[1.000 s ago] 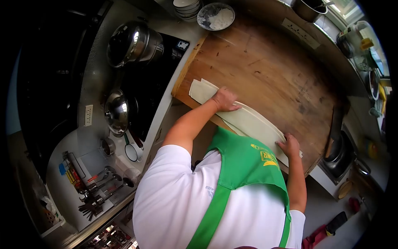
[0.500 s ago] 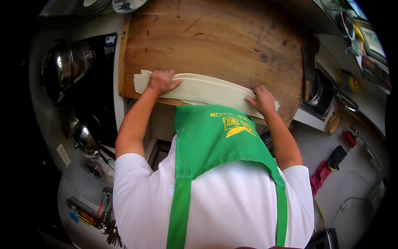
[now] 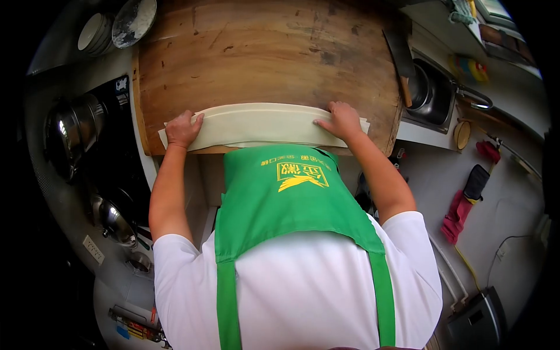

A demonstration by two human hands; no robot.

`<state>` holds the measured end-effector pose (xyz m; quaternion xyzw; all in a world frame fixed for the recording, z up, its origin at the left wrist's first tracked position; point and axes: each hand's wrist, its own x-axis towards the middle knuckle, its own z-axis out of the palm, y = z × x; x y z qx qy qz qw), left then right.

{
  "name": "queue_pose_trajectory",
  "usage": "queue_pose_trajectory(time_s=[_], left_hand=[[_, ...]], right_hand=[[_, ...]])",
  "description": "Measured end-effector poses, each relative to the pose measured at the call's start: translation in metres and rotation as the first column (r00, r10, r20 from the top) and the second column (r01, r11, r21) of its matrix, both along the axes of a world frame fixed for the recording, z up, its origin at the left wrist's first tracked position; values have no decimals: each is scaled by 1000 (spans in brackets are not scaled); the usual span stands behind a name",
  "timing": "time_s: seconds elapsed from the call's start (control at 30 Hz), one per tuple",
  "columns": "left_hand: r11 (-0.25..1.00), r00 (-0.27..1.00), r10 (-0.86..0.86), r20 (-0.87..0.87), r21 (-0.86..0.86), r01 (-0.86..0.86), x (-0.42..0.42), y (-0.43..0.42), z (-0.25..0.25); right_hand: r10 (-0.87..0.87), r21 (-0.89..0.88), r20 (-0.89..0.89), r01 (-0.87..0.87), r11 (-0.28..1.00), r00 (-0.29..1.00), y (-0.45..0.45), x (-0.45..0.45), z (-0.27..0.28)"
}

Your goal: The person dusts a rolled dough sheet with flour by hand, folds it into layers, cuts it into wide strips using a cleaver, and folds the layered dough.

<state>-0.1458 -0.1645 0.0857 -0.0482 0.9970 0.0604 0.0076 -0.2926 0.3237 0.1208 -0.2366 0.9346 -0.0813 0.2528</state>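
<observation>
A long pale folded sheet of dough [image 3: 262, 127] lies along the near edge of the wooden board [image 3: 262, 58], its layers stacked into a wide strip. Close to the strip's left end, my left hand [image 3: 182, 129] grips the dough, fingers over the far edge and thumb stretched inward. My right hand [image 3: 343, 121] has hold of it near the right end, thumb likewise pointing inward. The undersides of both hands are hidden. My green apron [image 3: 286, 198] hangs just against the strip's near side.
A cleaver [image 3: 399, 61] with a wooden handle lies at the board's right edge, beside a sink [image 3: 434, 96]. At the far left stand a floury bowl [image 3: 134, 23] and stacked white bowls [image 3: 93, 34]. A lidded steel pot [image 3: 70, 131] sits on the black stove [image 3: 116, 157].
The view has turned and shifted, so the strip appears more level. My left hand sits closer to the strip's left end; my right hand remains near the right end.
</observation>
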Motion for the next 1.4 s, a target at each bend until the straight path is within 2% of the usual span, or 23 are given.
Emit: queue_pose_trajectory(time_s=[0.03,0.1,0.13,0.2,0.3,0.33,0.4,0.5,0.53,0.6,0.63,0.67,0.7,0.77,0.87,0.97,1.03,1.1,1.13,1.2,1.27,1.37,1.4], left_hand=[[1000,1000,25,0,8,-25,0,1,-3],[999,999,38,4,15,-38,-1,2,-9],[996,994,87,58,-37,-85,-2,3,-10],[988,984,132,116,-94,-121,-2,2,-12],[991,988,101,113,-96,-90,1,2,-8],[992,981,65,182,-118,-44,2,5,0],[990,967,27,254,-142,9,0,10,16],[992,949,86,304,-113,-54,-4,14,30],[994,920,108,377,-67,-89,-6,11,32],[992,884,122,451,-26,-123,-12,8,37],[990,823,132,552,-26,-141,-20,8,47],[987,751,139,645,-29,-158,-27,8,54],[988,751,136,647,-33,-151,-30,8,59],[991,674,108,730,-28,-129,-35,10,67],[991,643,49,764,44,-128,-36,-12,47],[997,579,41,814,5,-78,-44,-13,38],[999,596,25,802,2,-44,-56,0,42],[999,590,44,806,-18,-50,-82,42,64],[999,590,36,807,-16,-39,-94,59,67],[994,670,-76,738,108,-6,-118,85,65],[990,694,-117,711,138,26,-148,117,66],[968,735,-181,654,252,14,-192,133,45],[961,737,-237,633,263,83,-211,132,43]], right_hand=[[-13,-1,-3,13,1000,1000,0,0,3],[76,-2,-96,-76,997,993,0,1,9],[64,-5,-94,-64,998,994,-2,1,13],[-23,149,24,20,989,999,-4,2,19],[-3,128,70,-6,992,998,7,1,9],[-5,124,75,-4,992,997,10,1,6],[134,123,23,-136,983,991,18,-1,2],[215,33,-21,-214,976,976,28,-5,6],[210,28,-16,-209,977,978,29,-7,10],[214,106,151,-231,967,965,33,-11,16],[208,102,154,-225,969,966,38,-12,10],[157,56,202,-172,984,967,45,-12,3],[110,11,253,-116,993,961,51,-11,-2],[103,27,264,-114,993,959,56,-9,0],[30,7,254,-33,999,967,71,0,-1],[-78,-32,252,89,996,965,89,2,4],[-136,-26,269,148,989,954,104,4,6],[-312,-7,228,322,947,922,136,10,3],[-322,-5,227,332,943,919,155,11,1],[-485,-11,148,491,871,862,198,12,-3],[-592,22,160,597,802,790,227,3,0],[-670,-27,144,679,733,729,255,-20,-5],[-675,-48,143,686,726,724,260,-30,-11]])
